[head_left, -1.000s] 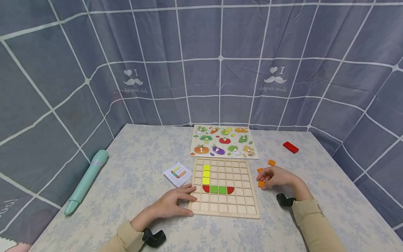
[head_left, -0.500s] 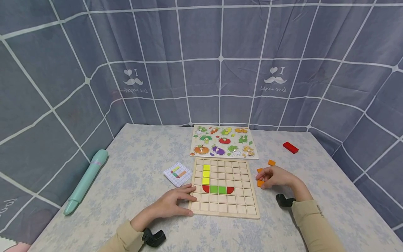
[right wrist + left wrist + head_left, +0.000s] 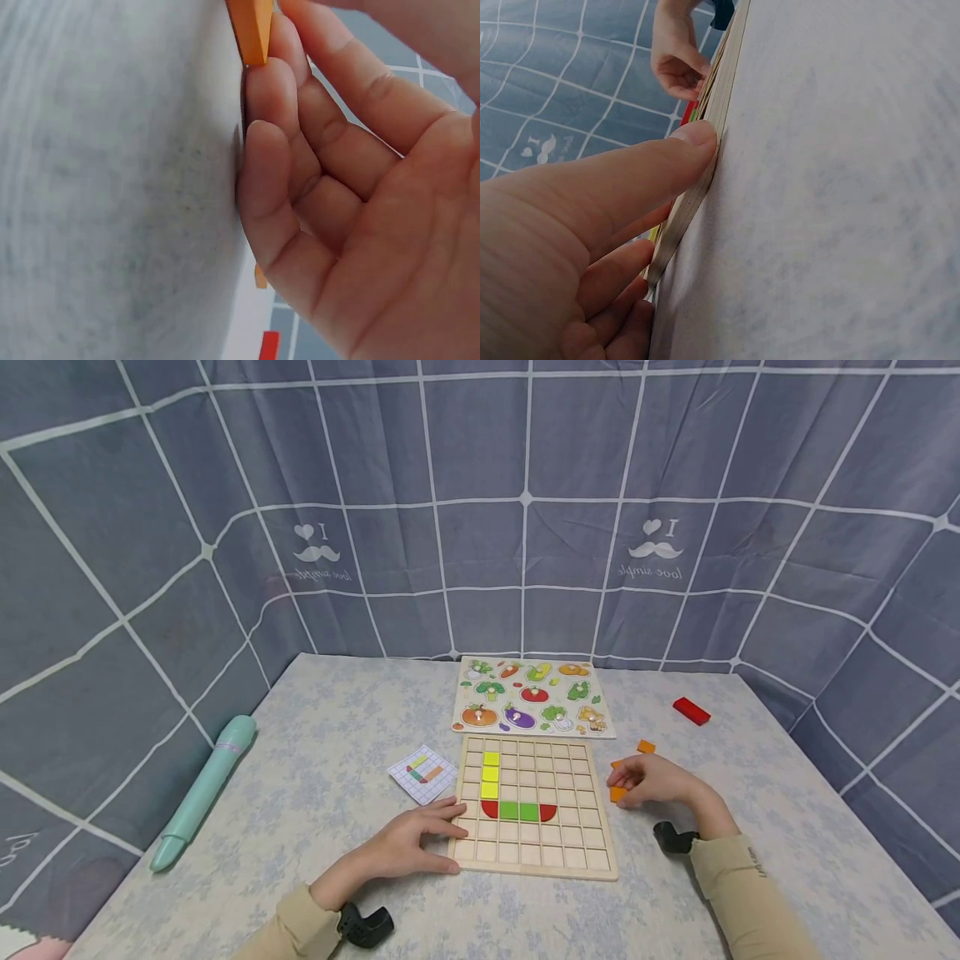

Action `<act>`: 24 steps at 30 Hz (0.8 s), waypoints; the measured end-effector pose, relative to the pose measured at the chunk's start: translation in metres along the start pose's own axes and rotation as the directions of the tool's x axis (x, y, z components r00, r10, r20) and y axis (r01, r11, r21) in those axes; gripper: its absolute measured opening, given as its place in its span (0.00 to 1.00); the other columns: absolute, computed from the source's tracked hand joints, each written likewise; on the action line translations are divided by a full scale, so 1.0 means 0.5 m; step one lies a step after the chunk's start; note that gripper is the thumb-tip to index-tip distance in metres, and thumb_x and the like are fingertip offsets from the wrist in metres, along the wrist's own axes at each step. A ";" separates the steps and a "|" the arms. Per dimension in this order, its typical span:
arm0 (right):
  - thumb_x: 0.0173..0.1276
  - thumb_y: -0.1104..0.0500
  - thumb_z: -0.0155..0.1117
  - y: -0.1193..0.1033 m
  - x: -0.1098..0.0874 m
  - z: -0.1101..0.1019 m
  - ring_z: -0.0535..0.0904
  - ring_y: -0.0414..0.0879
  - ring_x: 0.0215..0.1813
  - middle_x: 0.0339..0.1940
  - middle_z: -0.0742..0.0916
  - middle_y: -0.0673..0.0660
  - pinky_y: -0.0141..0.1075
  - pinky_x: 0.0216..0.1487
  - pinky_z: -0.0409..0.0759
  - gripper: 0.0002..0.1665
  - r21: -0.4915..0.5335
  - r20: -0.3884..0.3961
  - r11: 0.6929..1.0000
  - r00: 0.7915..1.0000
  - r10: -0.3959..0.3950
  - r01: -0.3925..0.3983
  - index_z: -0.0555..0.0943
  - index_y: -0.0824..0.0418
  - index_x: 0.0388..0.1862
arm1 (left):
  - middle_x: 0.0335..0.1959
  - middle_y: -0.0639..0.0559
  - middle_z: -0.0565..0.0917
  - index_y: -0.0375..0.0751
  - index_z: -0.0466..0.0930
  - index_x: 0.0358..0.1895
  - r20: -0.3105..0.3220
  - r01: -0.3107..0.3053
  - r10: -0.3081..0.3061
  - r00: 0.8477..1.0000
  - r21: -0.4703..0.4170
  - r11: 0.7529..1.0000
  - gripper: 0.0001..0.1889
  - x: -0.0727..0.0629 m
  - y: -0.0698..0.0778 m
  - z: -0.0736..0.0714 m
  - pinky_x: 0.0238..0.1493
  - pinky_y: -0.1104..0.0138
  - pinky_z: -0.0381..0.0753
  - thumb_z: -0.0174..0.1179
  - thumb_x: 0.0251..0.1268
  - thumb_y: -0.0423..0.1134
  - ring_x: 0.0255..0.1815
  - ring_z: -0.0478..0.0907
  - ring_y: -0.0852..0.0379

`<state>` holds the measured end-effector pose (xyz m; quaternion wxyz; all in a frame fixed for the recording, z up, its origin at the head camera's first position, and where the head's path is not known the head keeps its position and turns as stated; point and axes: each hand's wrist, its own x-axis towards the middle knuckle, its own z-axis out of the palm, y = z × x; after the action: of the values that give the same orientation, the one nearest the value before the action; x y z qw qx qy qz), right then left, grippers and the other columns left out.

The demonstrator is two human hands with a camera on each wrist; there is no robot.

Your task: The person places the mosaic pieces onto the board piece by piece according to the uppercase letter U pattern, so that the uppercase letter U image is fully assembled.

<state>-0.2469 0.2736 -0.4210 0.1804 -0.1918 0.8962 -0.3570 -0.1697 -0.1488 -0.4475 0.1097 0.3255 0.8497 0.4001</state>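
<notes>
A wooden grid board (image 3: 558, 860) lies in the middle of the table, bearing a column of yellow squares (image 3: 491, 775), two green squares (image 3: 518, 811) and two red quarter-round pieces (image 3: 548, 812). My left hand (image 3: 408, 843) rests at its left edge, fingers extended over the rim, thumb (image 3: 694, 139) against the side. To the right of the board, my right hand (image 3: 656, 781) is low on the table with curled fingers, holding an orange block (image 3: 617, 794) at the thumb and fingertips. In the right wrist view that orange block (image 3: 251, 30) is partly cut off at the top.
Behind the right hand lies another orange block (image 3: 647, 747), with a red block (image 3: 692, 711) farther back. A vegetable puzzle board (image 3: 534, 695) touches the grid board's far side. A pattern card (image 3: 423, 774) lies to the left, a mint-green tube (image 3: 202, 797) at the far left.
The right hand and the orange block at its fingertips have shifted slightly left, toward the board. The left hand has stayed at the board's edge.
</notes>
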 end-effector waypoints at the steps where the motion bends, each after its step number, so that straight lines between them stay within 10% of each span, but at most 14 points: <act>1: 0.52 0.64 0.72 -0.003 0.000 0.001 0.74 0.46 0.36 0.34 0.82 0.53 0.35 0.38 0.76 0.16 -0.002 -0.004 1.000 1.000 0.005 -0.005 0.81 0.66 0.40 | 0.68 0.55 0.67 0.46 0.82 0.52 0.000 0.000 0.000 1.000 0.001 1.000 0.25 0.000 0.000 0.000 0.69 0.53 0.56 0.70 0.50 0.52 0.72 0.54 0.54; 15: 0.55 0.60 0.71 -0.050 0.010 0.001 0.76 0.46 0.38 0.36 0.84 0.51 0.39 0.42 0.79 0.13 -0.113 -0.176 0.988 0.977 -0.124 0.105 0.82 0.61 0.40 | 0.68 0.55 0.67 0.46 0.83 0.52 0.002 0.004 -0.004 1.000 0.016 1.000 0.25 0.001 0.000 0.000 0.68 0.52 0.57 0.70 0.50 0.53 0.72 0.54 0.54; 24: 0.58 0.63 0.68 -0.103 0.027 0.026 0.78 0.48 0.44 0.41 0.83 0.53 0.40 0.47 0.80 0.14 0.000 -0.211 0.967 0.945 -0.251 0.257 0.80 0.63 0.44 | 0.68 0.53 0.67 0.47 0.83 0.52 0.002 -0.012 0.012 1.000 0.048 0.999 0.25 0.002 -0.003 0.001 0.68 0.50 0.58 0.68 0.51 0.54 0.72 0.55 0.52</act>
<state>-0.2416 0.2253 -0.3957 0.0402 -0.2643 0.8730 -0.4078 -0.1708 -0.1486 -0.4486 0.1001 0.3334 0.8570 0.3801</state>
